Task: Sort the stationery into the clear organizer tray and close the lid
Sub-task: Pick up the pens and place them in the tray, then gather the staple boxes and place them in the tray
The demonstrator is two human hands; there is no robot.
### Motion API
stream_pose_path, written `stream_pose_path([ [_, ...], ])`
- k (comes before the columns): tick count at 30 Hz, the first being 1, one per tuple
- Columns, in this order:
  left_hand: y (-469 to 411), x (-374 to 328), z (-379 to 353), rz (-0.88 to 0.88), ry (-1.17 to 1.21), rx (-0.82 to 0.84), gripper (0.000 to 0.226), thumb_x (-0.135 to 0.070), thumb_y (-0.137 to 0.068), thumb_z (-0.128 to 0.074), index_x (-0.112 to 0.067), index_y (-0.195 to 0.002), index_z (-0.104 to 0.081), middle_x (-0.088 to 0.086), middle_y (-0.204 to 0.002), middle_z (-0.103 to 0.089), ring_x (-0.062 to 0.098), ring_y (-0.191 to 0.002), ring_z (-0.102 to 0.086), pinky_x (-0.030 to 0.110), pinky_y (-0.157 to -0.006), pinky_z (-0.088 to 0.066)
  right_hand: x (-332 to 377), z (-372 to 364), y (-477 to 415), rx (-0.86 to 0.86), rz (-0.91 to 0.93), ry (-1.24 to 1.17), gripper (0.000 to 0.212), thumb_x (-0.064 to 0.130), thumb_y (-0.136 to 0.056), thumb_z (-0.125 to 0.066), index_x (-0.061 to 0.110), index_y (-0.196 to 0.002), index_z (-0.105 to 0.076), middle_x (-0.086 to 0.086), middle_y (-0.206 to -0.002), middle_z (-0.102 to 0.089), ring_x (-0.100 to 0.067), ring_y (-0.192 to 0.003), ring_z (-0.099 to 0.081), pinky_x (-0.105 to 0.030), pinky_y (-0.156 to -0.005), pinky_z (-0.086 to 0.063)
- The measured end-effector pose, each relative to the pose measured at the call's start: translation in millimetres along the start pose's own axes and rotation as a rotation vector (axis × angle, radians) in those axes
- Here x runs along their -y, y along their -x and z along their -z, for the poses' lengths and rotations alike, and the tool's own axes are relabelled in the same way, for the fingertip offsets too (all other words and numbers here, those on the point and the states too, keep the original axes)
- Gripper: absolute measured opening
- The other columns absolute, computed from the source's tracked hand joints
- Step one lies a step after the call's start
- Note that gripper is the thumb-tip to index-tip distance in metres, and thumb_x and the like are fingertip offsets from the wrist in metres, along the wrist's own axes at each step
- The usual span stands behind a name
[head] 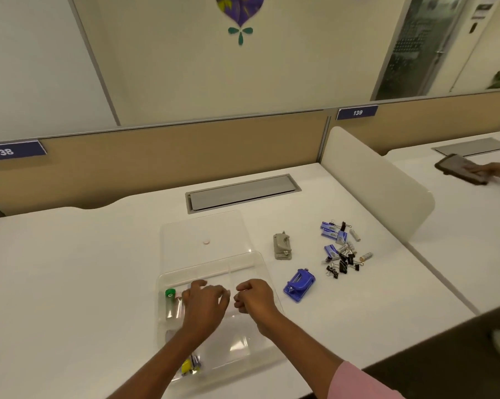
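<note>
Organizer tray (168, 279) is half filled w/ lid (205, 228) open; left hand (204, 305) and right hand (254, 296) hover inside, fingers loosely curled, apparently empty, so next probably reach for binder clips (341, 262).

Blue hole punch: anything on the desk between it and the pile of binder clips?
Head view: bare white desk between the blue hole punch and the binder clip pile. The grey hole punch sits off that line, farther back and to the left.

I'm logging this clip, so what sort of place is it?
Probably a shared office or study hall: numbered desk tags, a tan partition between white desks, and a cable hatch.
</note>
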State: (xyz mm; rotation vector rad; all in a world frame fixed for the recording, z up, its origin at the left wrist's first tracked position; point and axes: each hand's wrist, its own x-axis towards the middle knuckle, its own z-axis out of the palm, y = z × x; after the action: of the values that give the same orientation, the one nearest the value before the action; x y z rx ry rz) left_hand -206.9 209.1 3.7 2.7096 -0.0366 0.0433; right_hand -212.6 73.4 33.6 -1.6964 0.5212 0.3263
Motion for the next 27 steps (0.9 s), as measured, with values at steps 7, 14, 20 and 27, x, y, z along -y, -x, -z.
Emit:
stream_pose_path([
  [7, -34.6, -57.6, -20.3, -0.072, 0.029, 0.045, 0.027, -0.038, -0.095, -0.049, -0.027, -0.094, -0.073, -0.009, -0.096, -0.073, 0.022, -0.129, -0.039, 0.040, -0.096, -0.027, 3.9, 58.1, -31.3, -0.130, -0.045, -0.064, 0.015, 0.000, -0.088, -0.054, 0.009, -0.095, -0.064, -0.007, -0.081, -0.069, -0.016, -0.069, -0.068, -0.026, -0.067, -0.060],
  [14, -71.5, -117.3, -42.4, -0.168, 0.032, 0.063, 0.026, -0.040, -0.094, -0.050, -0.026, -0.099, -0.072, -0.007, -0.098, -0.074, 0.021, -0.129, -0.039, 0.038, -0.097, -0.027, 3.4, 118.4, -60.3, -0.189, -0.066, -0.203, 0.014, 0.000, -0.087, -0.053, 0.003, -0.094, -0.065, -0.014, -0.079, -0.069, -0.018, -0.062, -0.064, -0.028, -0.059, -0.055],
  [20, -107.2, -161.6, -67.6, -0.220, 0.048, 0.101, 0.026, -0.045, -0.092, -0.052, -0.030, -0.100, -0.071, -0.008, -0.099, -0.073, 0.016, -0.109, -0.055, 0.033, -0.083, -0.034, 2.7, 167.4, -89.0, -0.244, -0.077, -0.276, 0.013, 0.000, -0.088, -0.055, 0.004, -0.081, -0.065, -0.014, -0.076, -0.067, -0.018, -0.060, -0.062, -0.026, -0.055, -0.053],
  [27, -142.9, -205.7, -100.1, -0.242, 0.130, 0.170, 0.029, -0.051, -0.087, -0.058, -0.028, -0.099, -0.071, -0.008, -0.084, -0.074, 0.005, -0.079, -0.065, 0.032, -0.084, -0.051, -0.3, 216.3, -122.9, -0.346, -0.093, -0.304, 0.017, 0.002, -0.090, -0.052, 0.005, -0.079, -0.064, -0.013, -0.075, -0.065, -0.020, -0.062, -0.061, -0.026, -0.056, -0.051],
])
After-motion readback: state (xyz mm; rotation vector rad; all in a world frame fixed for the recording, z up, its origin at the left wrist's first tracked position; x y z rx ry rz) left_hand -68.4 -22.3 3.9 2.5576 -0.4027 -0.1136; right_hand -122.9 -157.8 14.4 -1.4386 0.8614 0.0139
